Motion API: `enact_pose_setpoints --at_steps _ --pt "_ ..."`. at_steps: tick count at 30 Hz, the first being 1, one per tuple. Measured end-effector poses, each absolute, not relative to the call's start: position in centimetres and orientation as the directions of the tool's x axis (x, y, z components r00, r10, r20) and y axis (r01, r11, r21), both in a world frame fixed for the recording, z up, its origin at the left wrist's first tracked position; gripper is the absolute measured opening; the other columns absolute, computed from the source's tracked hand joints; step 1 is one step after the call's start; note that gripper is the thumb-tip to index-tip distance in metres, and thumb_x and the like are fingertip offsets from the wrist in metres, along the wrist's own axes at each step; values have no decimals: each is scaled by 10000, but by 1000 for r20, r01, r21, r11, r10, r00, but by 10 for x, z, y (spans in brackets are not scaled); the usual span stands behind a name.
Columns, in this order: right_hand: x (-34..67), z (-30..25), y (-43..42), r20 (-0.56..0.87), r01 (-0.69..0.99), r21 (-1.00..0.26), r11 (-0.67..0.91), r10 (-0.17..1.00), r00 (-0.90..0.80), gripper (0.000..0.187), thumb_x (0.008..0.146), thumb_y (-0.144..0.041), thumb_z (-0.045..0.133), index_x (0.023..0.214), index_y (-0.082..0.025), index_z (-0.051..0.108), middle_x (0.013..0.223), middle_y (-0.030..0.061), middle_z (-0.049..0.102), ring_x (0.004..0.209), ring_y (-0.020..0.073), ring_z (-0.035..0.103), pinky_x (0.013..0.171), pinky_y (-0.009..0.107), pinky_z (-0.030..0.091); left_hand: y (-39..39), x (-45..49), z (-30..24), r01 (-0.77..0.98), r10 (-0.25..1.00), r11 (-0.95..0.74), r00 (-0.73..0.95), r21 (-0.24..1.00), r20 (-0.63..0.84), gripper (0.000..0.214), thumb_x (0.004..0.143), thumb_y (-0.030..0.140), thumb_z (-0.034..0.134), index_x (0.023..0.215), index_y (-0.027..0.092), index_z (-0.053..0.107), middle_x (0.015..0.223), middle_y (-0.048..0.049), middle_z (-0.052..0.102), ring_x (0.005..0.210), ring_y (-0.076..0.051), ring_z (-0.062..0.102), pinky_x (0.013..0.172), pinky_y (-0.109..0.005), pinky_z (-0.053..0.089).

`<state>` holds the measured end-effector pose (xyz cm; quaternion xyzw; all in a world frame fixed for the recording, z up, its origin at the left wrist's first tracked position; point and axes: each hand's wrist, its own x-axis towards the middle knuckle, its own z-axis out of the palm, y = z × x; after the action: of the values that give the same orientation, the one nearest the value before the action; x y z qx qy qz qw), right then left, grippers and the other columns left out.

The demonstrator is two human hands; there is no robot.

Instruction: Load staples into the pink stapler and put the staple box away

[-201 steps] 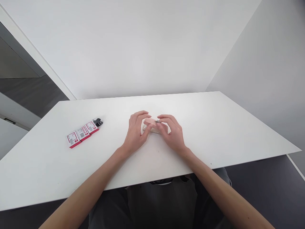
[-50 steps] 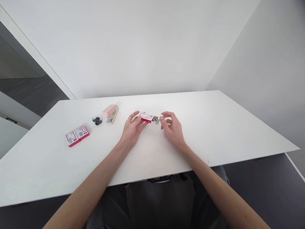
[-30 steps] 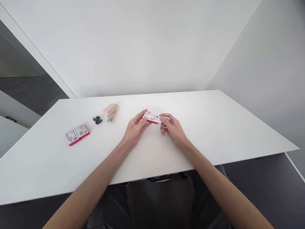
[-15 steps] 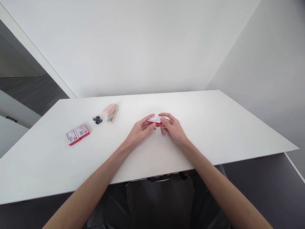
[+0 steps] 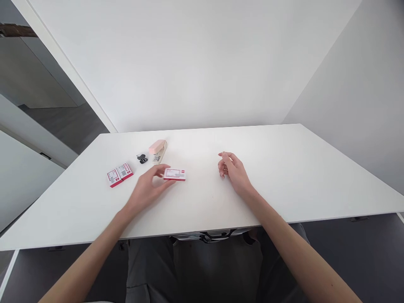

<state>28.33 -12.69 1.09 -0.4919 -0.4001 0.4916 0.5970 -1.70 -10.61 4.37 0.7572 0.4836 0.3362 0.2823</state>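
A small red-and-white box is gripped at its left end between the thumb and fingers of my left hand. Its printed white face points up, and its red side shows along the front. My right hand is apart from the box, further right over the white table. Its fingers are curled in with the thumb against the index finger, and nothing shows in them. To the left of my left hand lie two similar red-and-white boxes, side by side.
A pink and cream stapler stands behind my left hand. Beside it, on its left, sits a small black object that looks like a clip. The white table meets a wall at the back; its front edge is close to my body.
Both hands were on the box in the middle; my right hand has let go. My left hand has carried the box left, toward the stapler. The view has shifted slightly.
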Motion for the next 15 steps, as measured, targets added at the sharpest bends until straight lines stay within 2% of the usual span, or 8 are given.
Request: enact_pose_setpoints --at_steps 4,6,10,15 --pt "283 9 -127 3 -146 -989 29 985 174 445 902 -659 689 1075 -254 625 730 -46 609 566 119 511 528 274 465 -126 -76 46 768 969 -216 93 602 230 532 838 623 727 1221 262 653 1281 -75 707 1144 -316 650 1012 -458 503" --pt "282 8 -127 8 -126 -992 29 986 165 452 901 -664 684 1077 -251 627 727 -46 616 562 117 517 531 273 472 -133 -98 43 817 958 -159 -9 555 287 573 809 650 733 1223 264 640 1317 -103 671 1223 -361 607 1033 -508 495" --pt "282 6 -128 10 -107 -994 27 987 159 467 898 -676 679 1073 -246 623 724 -48 624 557 114 523 533 270 480 -136 -124 37 881 922 -118 -75 459 381 571 768 697 720 1136 266 651 1342 -142 613 1398 -447 426 1125 -611 411" --pt "282 5 -129 21 -95 -995 35 989 148 452 915 -659 668 1080 -241 617 727 -47 629 566 116 533 541 270 482 -137 -126 34 894 897 -130 -78 429 435 577 789 674 710 1178 255 627 1382 -182 550 1415 -469 375 1158 -639 359"
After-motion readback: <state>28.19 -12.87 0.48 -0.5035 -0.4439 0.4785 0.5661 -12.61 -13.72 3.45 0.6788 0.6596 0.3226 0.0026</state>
